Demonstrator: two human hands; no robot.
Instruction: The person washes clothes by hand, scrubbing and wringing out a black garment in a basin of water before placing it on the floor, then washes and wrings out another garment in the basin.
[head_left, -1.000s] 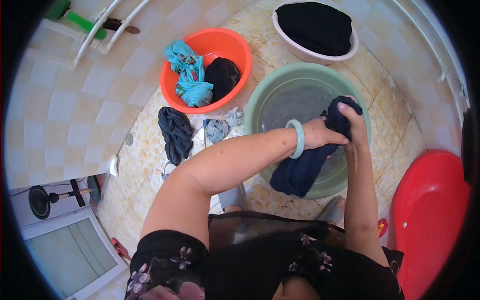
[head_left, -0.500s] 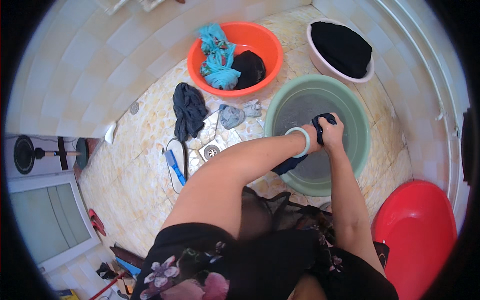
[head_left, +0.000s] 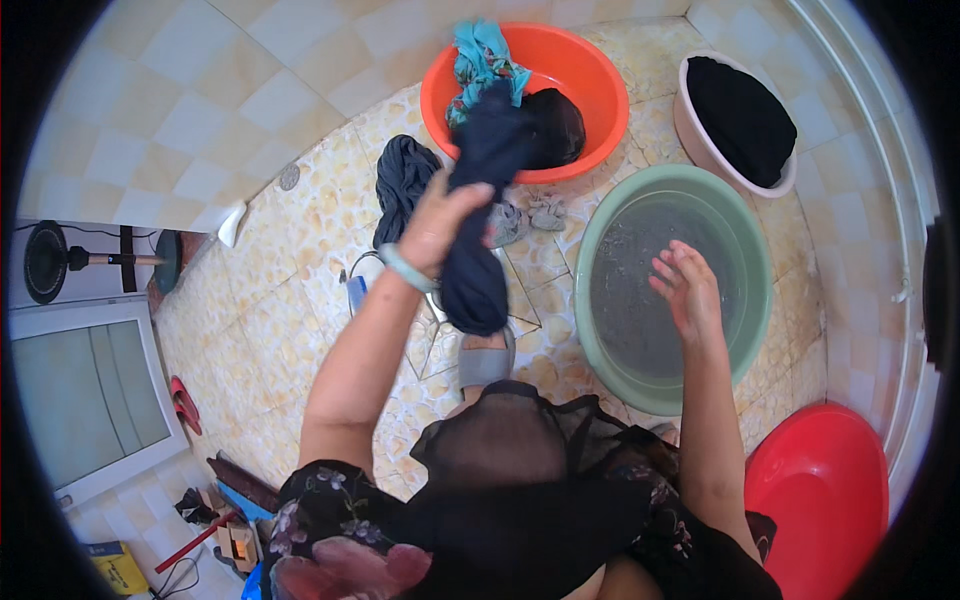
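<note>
My left hand (head_left: 432,228) is closed around a dark navy garment (head_left: 475,285), which hangs slightly blurred over the floor. The cloth's upper end overlaps the front of the orange basin (head_left: 603,85). Above the grey water of the green basin (head_left: 590,330), my right hand (head_left: 692,295) holds nothing, its fingers slightly curled and apart. Inside the orange basin are a turquoise patterned cloth (head_left: 486,58) and a black bundle (head_left: 553,128). A dark grey garment (head_left: 398,188) and small grey cloths (head_left: 546,211) lie on the tiles near my left hand.
At the far right a pale pink basin (head_left: 685,120) holds a black garment (head_left: 742,122). A red tub (head_left: 820,480) stands at the near right. A blue brush (head_left: 357,292), partly hidden, lies left of my grey slipper (head_left: 492,364). A fan (head_left: 46,262) stands at the left.
Both hands gripped the dark cloth together over the green basin. My right hand has let go, and my left has carried the cloth leftward, out over the floor. The view has shifted.
</note>
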